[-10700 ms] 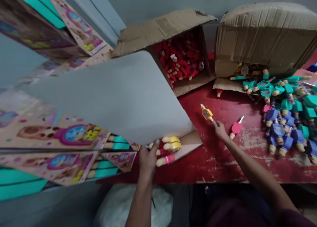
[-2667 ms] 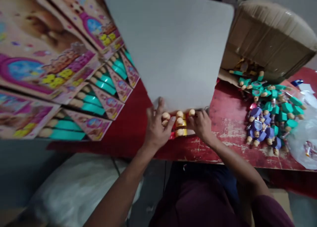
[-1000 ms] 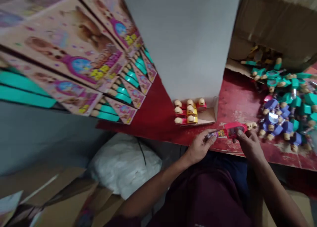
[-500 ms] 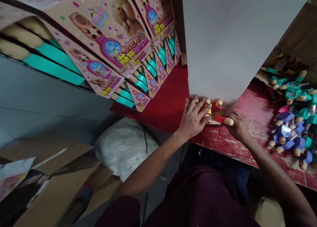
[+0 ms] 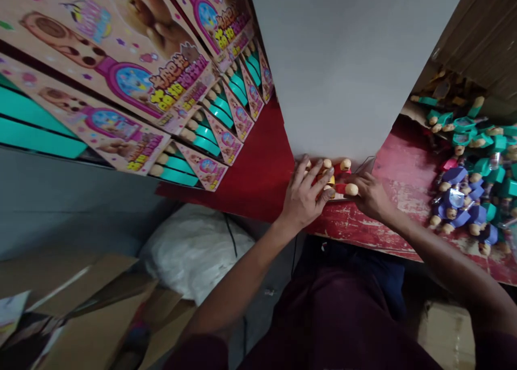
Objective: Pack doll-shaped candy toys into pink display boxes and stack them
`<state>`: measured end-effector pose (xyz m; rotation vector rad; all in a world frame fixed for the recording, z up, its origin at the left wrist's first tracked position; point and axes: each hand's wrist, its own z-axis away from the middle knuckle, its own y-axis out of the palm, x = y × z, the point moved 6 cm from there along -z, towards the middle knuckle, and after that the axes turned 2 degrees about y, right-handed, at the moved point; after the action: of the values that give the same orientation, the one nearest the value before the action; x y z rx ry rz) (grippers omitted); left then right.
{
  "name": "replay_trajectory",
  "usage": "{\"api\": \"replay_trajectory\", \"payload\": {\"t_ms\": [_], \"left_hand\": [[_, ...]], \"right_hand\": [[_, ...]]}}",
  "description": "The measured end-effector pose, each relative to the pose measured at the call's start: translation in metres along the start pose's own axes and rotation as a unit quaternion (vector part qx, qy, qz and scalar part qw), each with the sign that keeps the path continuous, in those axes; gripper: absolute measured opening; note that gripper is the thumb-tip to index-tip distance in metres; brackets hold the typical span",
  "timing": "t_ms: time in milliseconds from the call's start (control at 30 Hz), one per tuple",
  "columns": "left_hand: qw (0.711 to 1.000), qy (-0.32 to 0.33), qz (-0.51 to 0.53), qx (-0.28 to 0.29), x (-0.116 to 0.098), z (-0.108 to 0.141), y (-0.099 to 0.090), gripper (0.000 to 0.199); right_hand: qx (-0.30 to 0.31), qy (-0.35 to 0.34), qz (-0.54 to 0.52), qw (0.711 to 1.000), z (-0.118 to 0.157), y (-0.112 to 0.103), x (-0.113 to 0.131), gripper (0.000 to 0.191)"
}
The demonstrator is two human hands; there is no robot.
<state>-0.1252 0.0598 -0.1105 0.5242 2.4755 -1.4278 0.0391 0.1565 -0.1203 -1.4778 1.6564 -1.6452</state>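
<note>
At the foot of a tall pale panel [image 5: 339,74] lies a small cluster of toys with tan animal heads, some red and one yellow. My left hand [image 5: 305,195] rests over the left part of this cluster, fingers spread and touching the toys. Opposite it, my right hand [image 5: 371,196] has its fingers curled around a red toy [image 5: 351,189], whose round tan head sticks out toward me. The right fingertips are partly hidden behind that toy. A light strip of card edge shows under the cluster, along the front.
Printed display boxes [image 5: 133,84] with turquoise toys stand at left on the red table [image 5: 262,160]. Loose purple toys [image 5: 456,197] and turquoise toys [image 5: 464,123] are heaped at right. Below the table edge are a white sack [image 5: 197,257] and open cartons [image 5: 92,316].
The view has shifted, so the boxes, panel and toys all sit further left. Both hands keep nearly the same places on the toy cluster.
</note>
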Motion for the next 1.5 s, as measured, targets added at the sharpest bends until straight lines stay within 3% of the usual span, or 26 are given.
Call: {"api": "replay_trajectory", "payload": {"t_ms": [100, 333, 533, 667, 767, 833, 933, 967, 1000, 1033, 1067, 1167, 1233, 1300, 1400, 1500], "left_hand": [[1.0, 0.0, 0.001, 0.002, 0.0, 0.0, 0.0, 0.048], [1.0, 0.006, -0.003, 0.01, 0.0, 0.001, 0.0, 0.047], [1.0, 0.022, 0.005, 0.004, 0.001, 0.002, -0.001, 0.046], [0.999, 0.031, 0.038, -0.006, 0.001, 0.001, -0.002, 0.047], [0.998, 0.044, 0.054, 0.0, 0.001, -0.002, -0.002, 0.052], [0.997, 0.056, 0.055, -0.002, -0.001, -0.003, -0.003, 0.055], [0.996, 0.068, 0.049, -0.008, -0.005, -0.003, -0.005, 0.059], [0.997, 0.066, 0.04, -0.012, -0.007, -0.003, -0.006, 0.06], [0.998, 0.059, 0.026, -0.02, -0.01, -0.003, -0.008, 0.061], [0.998, 0.05, 0.009, -0.033, -0.014, -0.004, -0.01, 0.063], [0.998, 0.041, -0.008, -0.051, -0.019, -0.005, -0.014, 0.065], [0.993, 0.049, -0.012, -0.11, -0.05, -0.007, -0.025, 0.07], [0.989, 0.075, 0.045, -0.117, -0.077, -0.007, -0.024, 0.069], [0.985, 0.076, 0.129, -0.082, -0.102, -0.004, -0.012, 0.061], [0.965, -0.005, 0.262, 0.022, -0.125, 0.005, 0.029, 0.041], [0.933, -0.086, 0.339, 0.086, -0.137, 0.011, 0.07, 0.04]], "right_hand": [[-0.001, -0.022, -0.023, 0.999, 0.01, -0.002, 0.0, 0.025], [0.094, 0.079, 0.036, 0.992, -0.01, 0.023, -0.016, 0.015], [-0.071, 0.159, 0.025, 0.984, 0.008, 0.02, 0.004, 0.033], [-0.085, 0.211, 0.039, 0.973, 0.007, 0.022, 0.015, 0.03], [-0.105, 0.224, 0.043, 0.968, 0.016, 0.011, 0.006, 0.03], [-0.152, 0.247, 0.044, 0.956, 0.046, -0.009, -0.014, 0.027], [-0.247, 0.338, 0.083, 0.904, 0.122, -0.049, -0.07, 0.031], [-0.277, 0.384, 0.109, 0.874, 0.152, -0.063, -0.093, 0.033], [-0.301, 0.452, 0.159, 0.824, 0.183, -0.076, -0.117, 0.033], [-0.298, 0.503, 0.195, 0.787, 0.21, -0.085, -0.138, 0.036], [-0.286, 0.531, 0.208, 0.77, 0.231, -0.089, -0.157, 0.042], [-0.264, 0.533, 0.212, 0.776, 0.264, -0.089, -0.186, 0.046], [-0.29, 0.516, 0.21, 0.778, 0.272, -0.088, -0.183, 0.042], [-0.335, 0.514, 0.214, 0.76, 0.279, -0.092, -0.166, 0.041], [-0.412, 0.504, 0.153, 0.743, 0.291, -0.108, -0.124, 0.041], [-0.429, 0.47, -0.05, 0.77, 0.298, -0.122, -0.081, 0.04]]}}
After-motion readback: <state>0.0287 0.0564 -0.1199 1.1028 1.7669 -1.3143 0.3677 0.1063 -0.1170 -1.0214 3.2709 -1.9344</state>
